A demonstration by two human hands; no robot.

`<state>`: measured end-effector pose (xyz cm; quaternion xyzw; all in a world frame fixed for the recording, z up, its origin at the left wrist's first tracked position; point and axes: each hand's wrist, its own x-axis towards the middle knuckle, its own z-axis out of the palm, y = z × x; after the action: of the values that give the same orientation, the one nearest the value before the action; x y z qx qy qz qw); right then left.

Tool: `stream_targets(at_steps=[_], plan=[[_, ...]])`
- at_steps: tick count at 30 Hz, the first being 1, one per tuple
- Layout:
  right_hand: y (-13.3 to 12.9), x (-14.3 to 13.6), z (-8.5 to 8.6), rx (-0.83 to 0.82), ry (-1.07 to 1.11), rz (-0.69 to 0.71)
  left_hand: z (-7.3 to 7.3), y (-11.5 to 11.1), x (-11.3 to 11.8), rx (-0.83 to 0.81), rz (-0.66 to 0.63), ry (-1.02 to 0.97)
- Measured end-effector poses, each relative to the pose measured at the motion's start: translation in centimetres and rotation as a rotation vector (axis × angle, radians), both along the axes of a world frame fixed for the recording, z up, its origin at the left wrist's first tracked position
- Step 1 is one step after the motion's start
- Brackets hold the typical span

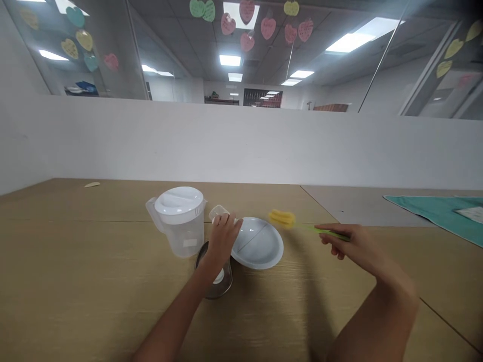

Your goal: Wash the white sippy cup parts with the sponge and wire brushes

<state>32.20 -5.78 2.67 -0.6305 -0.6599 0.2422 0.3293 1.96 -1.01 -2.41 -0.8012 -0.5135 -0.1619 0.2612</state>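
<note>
My left hand (223, 239) is closed around a small clear cup (218, 211), tilted on its side. My fingers cover much of the cup. Just right of that hand lies a shallow white dish (260, 244) with a thin line across it. Under my left wrist sits a dark, shiny metal dish (221, 287), partly covered by my forearm. My right hand (345, 240) pinches the thin green handle of a sponge brush (282, 218). Its yellow head is blurred and points left, above the far right rim of the white dish.
A translucent pitcher (183, 229) with a white lid stands left of my left hand. A teal cloth (441, 211) lies at the far right. Near the back left edge is a small pale flat piece (92, 184). Behind the brown table (94, 281) rises a white wall (226, 146) with glass above.
</note>
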Motion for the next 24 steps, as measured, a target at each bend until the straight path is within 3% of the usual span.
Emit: stream_targets(at_steps=[3,6,9,13,18,21,24], plan=[[2.0,1.7,-1.6,-0.025,-0.051,-0.191,-0.6,0.7,-0.5,-0.079,-0.028,-0.046],[5.1,1.7,-3.0,-0.064,-0.302,-0.335,-0.6,0.9,-0.7,-0.166,-0.062,-0.248],[8.1,0.3,-4.4,-0.098,-0.399,-0.282,0.0,0.3,-0.5,-0.296,-0.137,-0.524],[10.5,-2.1,-6.9,-0.279,-0.397,-0.077,1.4,-1.5,0.4,-0.548,-0.299,-0.739],[11.8,-4.0,-9.5,-0.461,-0.444,0.098,2.8,-4.0,1.6,-0.831,-0.502,-0.601],[12.2,-4.6,-10.3,-0.518,-0.431,0.164,2.3,-4.8,2.2,-0.902,-0.581,-0.416],[12.2,-5.0,-10.9,-0.549,-0.415,0.208,1.2,-4.8,2.6,-0.918,-0.547,-0.229]])
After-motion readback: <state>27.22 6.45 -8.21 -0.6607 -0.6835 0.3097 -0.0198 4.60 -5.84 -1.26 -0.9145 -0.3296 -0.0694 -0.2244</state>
